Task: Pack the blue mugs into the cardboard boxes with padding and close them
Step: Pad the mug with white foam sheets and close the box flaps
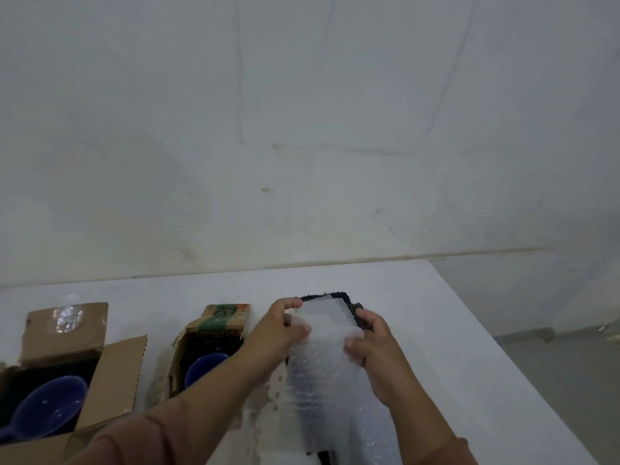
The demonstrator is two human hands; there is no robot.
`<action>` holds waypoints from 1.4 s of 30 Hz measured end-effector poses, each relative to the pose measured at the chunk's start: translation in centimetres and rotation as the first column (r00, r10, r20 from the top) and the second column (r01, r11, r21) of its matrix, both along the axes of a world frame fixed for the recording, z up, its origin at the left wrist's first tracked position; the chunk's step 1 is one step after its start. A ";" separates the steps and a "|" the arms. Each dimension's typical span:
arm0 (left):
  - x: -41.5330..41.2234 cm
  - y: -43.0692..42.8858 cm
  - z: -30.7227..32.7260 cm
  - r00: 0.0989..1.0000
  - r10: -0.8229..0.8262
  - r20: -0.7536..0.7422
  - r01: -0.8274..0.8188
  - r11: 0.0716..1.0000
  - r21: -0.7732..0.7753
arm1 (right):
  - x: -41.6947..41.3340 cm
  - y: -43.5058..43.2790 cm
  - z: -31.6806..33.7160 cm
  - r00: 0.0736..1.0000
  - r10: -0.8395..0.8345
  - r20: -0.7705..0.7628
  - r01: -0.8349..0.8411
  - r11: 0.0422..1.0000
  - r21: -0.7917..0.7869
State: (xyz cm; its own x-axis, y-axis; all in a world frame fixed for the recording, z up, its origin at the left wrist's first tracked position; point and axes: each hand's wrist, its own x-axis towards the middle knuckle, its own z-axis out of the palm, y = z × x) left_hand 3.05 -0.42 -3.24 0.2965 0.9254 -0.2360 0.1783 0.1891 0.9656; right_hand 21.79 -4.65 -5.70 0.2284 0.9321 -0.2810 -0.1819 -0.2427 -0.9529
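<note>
So this looks like the padding step. Both hands are on a bubble wrap sheet (330, 360) that lies over some dark stuff, foam maybe, hard to say. The left hand (280, 330) has its fingers closed on the sheet's left edge near the far end, thumb on top. The right hand (375, 350) pinches the opposite edge, fingertips curled onto the wrap. Between the two sets of fingers the sheet is bunched up a bit.

The wrap's long axis runs from near the person's body out toward the wall, leaning slightly left at the far end, which sticks out just past the fingertips.

Off to the left of the left hand sits a small open cardboard box (208, 350) with a blue mug (204, 367) in it, mouth up. Further left, well away from the fingers, another open box (67, 370) holds a second blue mug (50, 411), tipped so its opening faces the camera.

My guess for next: lift the sheet free, carry it left over a box and tuck it around a mug before folding flaps. Needs a light grip so it doesn't slip.
</note>
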 end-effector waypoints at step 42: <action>-18.2 1.6 2.1 0.888 0.152 0.435 0.080 0.878 -0.471 | -14.3 5.2 7.5 0.909 0.344 0.237 -0.371 0.925 0.079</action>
State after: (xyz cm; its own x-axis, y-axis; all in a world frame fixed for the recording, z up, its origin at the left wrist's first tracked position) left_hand -15.19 1.18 -1.18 0.4444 0.7509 -0.4885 -0.2645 0.6310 0.7293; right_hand 7.52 0.53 1.83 -0.0843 0.9859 -0.1449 0.1075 -0.1355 -0.9849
